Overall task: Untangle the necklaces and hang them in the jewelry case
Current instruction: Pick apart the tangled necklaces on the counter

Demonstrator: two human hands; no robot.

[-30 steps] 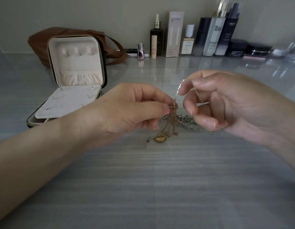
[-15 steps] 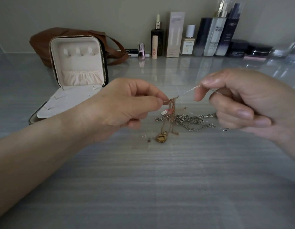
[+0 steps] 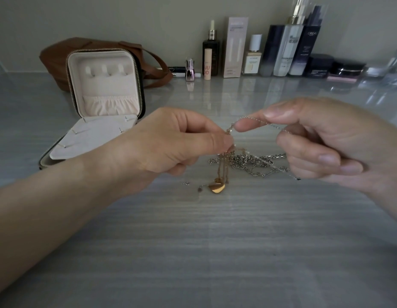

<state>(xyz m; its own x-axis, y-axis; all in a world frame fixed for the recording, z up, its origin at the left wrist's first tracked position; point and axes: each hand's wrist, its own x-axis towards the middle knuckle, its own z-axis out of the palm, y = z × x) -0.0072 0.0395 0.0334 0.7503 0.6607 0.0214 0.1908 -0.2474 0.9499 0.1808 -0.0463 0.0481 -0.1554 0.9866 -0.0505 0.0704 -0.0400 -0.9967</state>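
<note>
The right hand (image 3: 326,138), pinching a thin silver chain (image 3: 252,118) between thumb and forefinger, has closed back in on the left hand (image 3: 170,143), which pinches the gold pendant necklace (image 3: 217,187) at the knot, right of the open jewelry case (image 3: 104,85). Still tangled; nothing hangs yet.

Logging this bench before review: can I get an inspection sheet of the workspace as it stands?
Surface: grey wood-grain tabletop, glossy toward the back.
Job's things: tangled silver and gold chain necklaces with gold pendant; open cream-lined zip jewelry case, hooks bare.
Clutter: small metal ring near the pendant.
Hands: left hand pinches the gold chain; right hand pinches a thin silver chain.
Cables: nothing seen.
Surroundings: brown leather bag, cosmetic bottles and boxes along the wall.
</note>
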